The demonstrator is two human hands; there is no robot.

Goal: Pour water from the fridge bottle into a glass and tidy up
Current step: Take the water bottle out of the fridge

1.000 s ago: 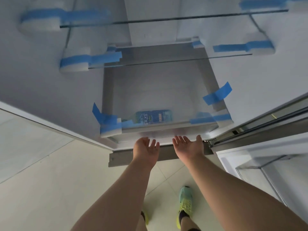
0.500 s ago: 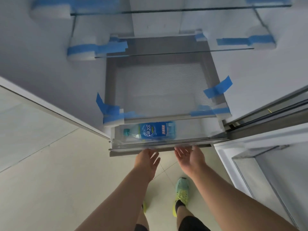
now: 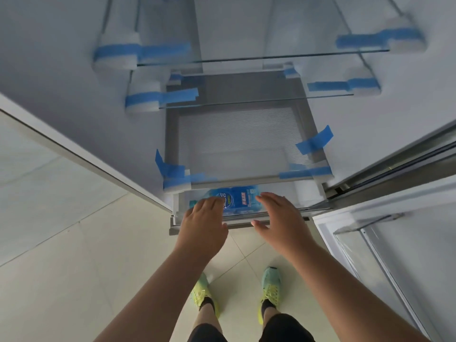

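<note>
A clear water bottle with a blue label [image 3: 238,200] lies on its side in the pulled-out bottom drawer [image 3: 306,196] of the open fridge, its cap toward the left. My left hand [image 3: 206,219] hovers palm down over the bottle's left end and covers the cap. My right hand [image 3: 277,213] is spread open just right of the label, above the drawer's front edge. Neither hand holds anything. No glass is in view.
Glass shelves [image 3: 259,58] with white foam blocks and blue tape [image 3: 314,140] sit above the drawer. The open fridge door [image 3: 394,243] with its clear bin stands at the right. Tiled floor [image 3: 74,255] lies below, with my green shoes [image 3: 270,285].
The drawer slid out toward me and the bottle came into plain view. Both hands left the drawer's front edge and rose over the bottle.
</note>
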